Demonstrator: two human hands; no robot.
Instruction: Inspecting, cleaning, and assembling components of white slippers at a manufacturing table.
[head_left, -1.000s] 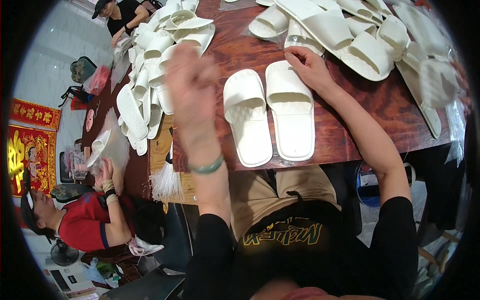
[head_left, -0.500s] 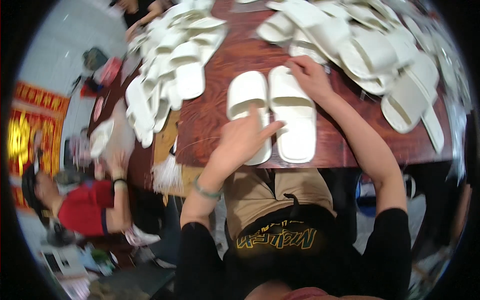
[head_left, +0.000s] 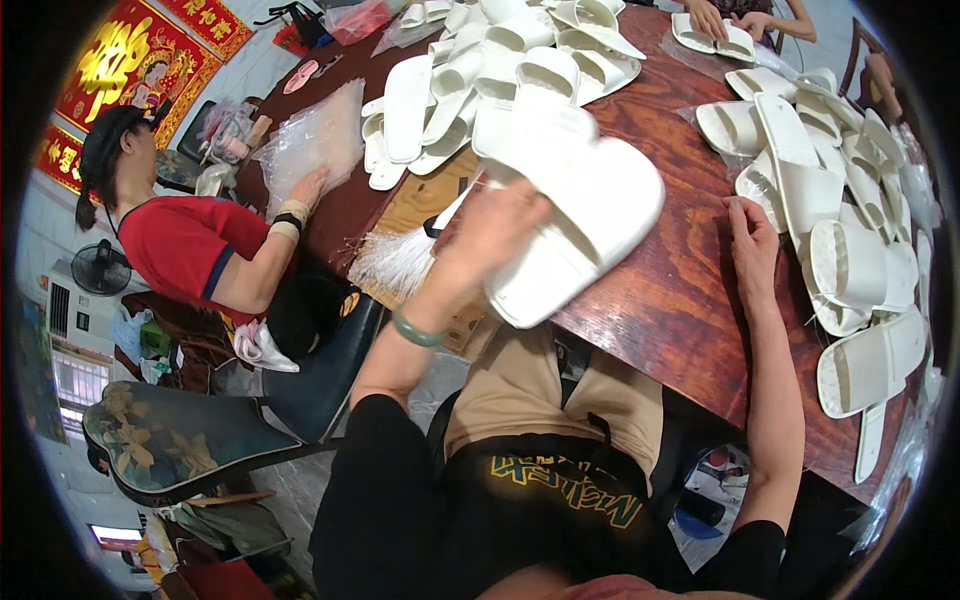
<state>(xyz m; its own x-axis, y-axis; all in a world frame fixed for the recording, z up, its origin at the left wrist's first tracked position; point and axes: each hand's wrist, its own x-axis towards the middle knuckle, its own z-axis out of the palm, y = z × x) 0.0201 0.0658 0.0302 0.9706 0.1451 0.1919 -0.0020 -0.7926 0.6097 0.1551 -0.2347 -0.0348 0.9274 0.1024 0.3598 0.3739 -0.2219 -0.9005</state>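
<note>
My left hand is closed on a pair of white open-toed slippers, lifted above the table's front left edge. They are tilted and blurred by motion, and one partly hides the other. My fingers on the slippers are partly smeared. By the right pile of white slippers, my right hand lies over the tabletop. Its fingers are curled together, with nothing visible in them. The left pile of white slippers is just beyond the held pair.
A glossy reddish-brown wooden table spans the front. White bristles hang at its left corner. At left, a person in red handles clear plastic bags. Another person's hands touch slippers at the far side. A dark chair stands at left.
The pair of slippers has left the tabletop and is now raised in my left hand, toward the left. My right hand has let go of it and moved right. The view has turned.
</note>
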